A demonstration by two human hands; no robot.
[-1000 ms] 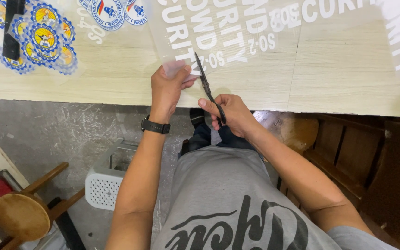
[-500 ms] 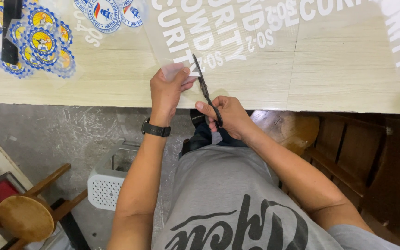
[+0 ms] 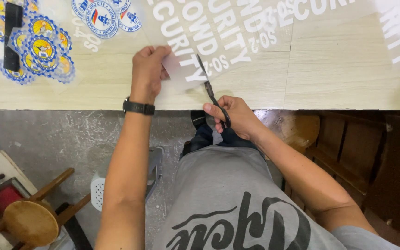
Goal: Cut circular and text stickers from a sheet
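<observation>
The fingers point(image 3: 156, 53) of the left hand point(image 3: 146, 74) are pinched on the near corner of a clear transfer film sheet point(image 3: 237, 32) printed with white lettering, which is spread flat over the pale wood-grain counter point(image 3: 339, 78). A pair of black-handled scissors point(image 3: 214, 95) is gripped in the right hand point(image 3: 237, 118), whose fingers are closed through the handle loops just off the counter's near edge; the blades are parted and angled up into the sheet from that edge, right of the pinched corner.

A cut is judged to be under way. A narrow strip of film between the left hand and the blades appears partly separated from the rest, though how deep the slit runs cannot be told from this view. Most of the sheet, with its rows of lettering stretching toward the counter's far side and right end, is seen uncut, so the greater part of the trimming is judged to remain.

At the counter's left end, round blue-and-yellow emblem stickers point(image 3: 42, 48) are heaped together, and beyond them, nearer the far edge, several round blue-and-white seal stickers point(image 3: 100, 16) are laid out. A black wristwatch point(image 3: 138, 107) is worn on the left wrist. Below the counter, to its left, a round wooden stool point(image 3: 31, 222) is seen on the concrete floor point(image 3: 61, 139).
</observation>
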